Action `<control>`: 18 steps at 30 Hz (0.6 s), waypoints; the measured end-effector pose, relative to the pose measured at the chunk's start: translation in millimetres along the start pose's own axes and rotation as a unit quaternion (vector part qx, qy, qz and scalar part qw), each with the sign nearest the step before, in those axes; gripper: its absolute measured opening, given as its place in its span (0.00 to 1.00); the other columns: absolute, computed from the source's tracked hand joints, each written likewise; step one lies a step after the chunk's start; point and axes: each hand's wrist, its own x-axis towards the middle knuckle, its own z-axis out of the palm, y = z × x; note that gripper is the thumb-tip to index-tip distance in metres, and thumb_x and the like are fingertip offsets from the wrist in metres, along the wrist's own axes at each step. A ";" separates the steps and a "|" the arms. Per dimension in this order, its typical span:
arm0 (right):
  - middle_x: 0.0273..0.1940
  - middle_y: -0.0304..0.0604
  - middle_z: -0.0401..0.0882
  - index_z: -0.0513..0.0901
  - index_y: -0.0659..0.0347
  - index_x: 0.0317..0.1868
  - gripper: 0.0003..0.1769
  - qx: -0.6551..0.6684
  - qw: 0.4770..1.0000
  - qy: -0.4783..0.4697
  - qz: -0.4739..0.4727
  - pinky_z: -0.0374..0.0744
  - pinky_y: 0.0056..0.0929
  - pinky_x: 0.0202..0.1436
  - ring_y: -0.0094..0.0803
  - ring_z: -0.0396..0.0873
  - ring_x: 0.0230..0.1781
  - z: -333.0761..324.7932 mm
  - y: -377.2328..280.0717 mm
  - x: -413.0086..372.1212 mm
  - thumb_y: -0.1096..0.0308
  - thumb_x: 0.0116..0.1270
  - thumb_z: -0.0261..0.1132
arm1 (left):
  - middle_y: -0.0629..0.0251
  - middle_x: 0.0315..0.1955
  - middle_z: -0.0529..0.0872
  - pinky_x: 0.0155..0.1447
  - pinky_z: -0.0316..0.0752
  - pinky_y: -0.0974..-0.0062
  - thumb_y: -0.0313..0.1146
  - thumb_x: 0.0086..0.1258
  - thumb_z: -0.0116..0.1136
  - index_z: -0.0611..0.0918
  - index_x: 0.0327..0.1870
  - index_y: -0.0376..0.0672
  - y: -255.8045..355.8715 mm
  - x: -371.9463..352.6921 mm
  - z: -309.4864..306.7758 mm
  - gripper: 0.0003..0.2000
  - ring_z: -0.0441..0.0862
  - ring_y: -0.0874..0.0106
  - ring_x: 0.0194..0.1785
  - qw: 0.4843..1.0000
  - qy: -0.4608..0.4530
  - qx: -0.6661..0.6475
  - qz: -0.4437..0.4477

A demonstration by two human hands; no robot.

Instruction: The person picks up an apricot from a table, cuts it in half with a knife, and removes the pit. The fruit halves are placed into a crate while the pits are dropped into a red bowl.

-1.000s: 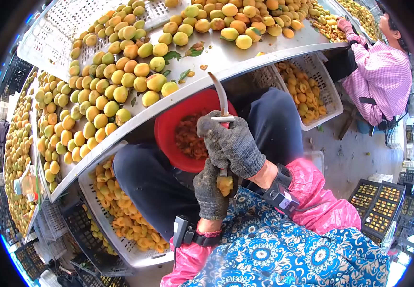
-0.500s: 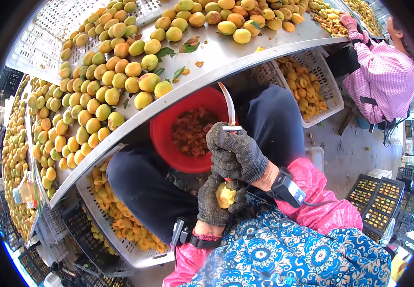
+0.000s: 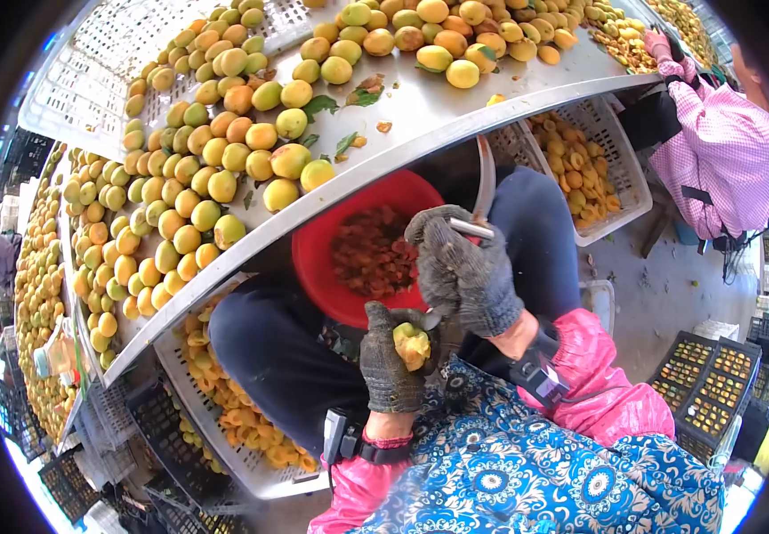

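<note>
My left hand [image 3: 388, 367], in a dark grey knit glove, is closed around a yellow-green apricot [image 3: 412, 346] with a rough, cut upper side. My right hand [image 3: 466, 278], gloved the same way, grips a knife with a curved blade [image 3: 487, 178] pointing up and away from me. A small greyish tip shows below the right hand, close to the apricot; I cannot make out what it belongs to. Between my knees and beyond my hands stands a red basin [image 3: 309, 289] with reddish-brown pits [image 3: 371, 254] inside.
A metal table [image 3: 402, 102] carries many whole apricots [image 3: 189, 209]. White crates [image 3: 309, 485] of apricot halves stand beneath its edge on both sides. A person in a pink checked top [image 3: 718, 151] works at the far right. Black trays [image 3: 704, 383] lie at right.
My hands have moved apart: the right hand has shifted right and slightly down with the knife, leaving the apricot more exposed in my left hand. The whole view has shifted slightly.
</note>
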 end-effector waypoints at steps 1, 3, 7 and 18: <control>0.23 0.34 0.75 0.80 0.64 0.46 0.18 -0.059 0.997 -0.054 -0.004 0.69 0.16 0.19 0.17 0.72 0.18 -6.1 -8.8 -2.2 0.56 0.67 0.67 | 0.64 0.22 0.82 0.23 0.72 0.80 0.63 0.74 0.38 0.81 0.34 0.40 -0.8 5.7 -6.0 0.31 0.79 0.73 0.22 1.000 -0.016 0.007 0.025; 0.26 0.37 0.79 0.81 0.63 0.49 0.19 -0.114 0.987 -0.114 -0.012 0.74 0.17 0.24 0.19 0.77 0.22 -13.3 -10.0 -5.3 0.57 0.67 0.67 | 0.64 0.22 0.82 0.23 0.72 0.80 0.63 0.74 0.38 0.81 0.34 0.40 7.6 5.0 -6.9 0.32 0.79 0.73 0.22 0.998 -0.015 -0.028 0.046; 0.44 0.48 0.86 0.80 0.59 0.56 0.19 -0.390 0.886 -0.235 -0.084 0.80 0.26 0.47 0.28 0.85 0.43 -7.5 4.5 -26.9 0.66 0.65 0.67 | 0.65 0.24 0.83 0.28 0.74 0.79 0.59 0.76 0.40 0.81 0.36 0.41 18.4 3.1 4.0 0.28 0.80 0.73 0.25 0.992 0.053 -0.087 0.077; 0.32 0.55 0.83 0.78 0.61 0.49 0.20 -0.539 0.770 -0.248 -0.235 0.80 0.37 0.33 0.50 0.85 0.33 0.2 28.0 -43.0 0.64 0.59 0.70 | 0.66 0.24 0.83 0.30 0.73 0.76 0.55 0.78 0.42 0.82 0.32 0.39 15.8 4.8 -16.4 0.27 0.80 0.75 0.29 0.981 0.045 0.012 0.188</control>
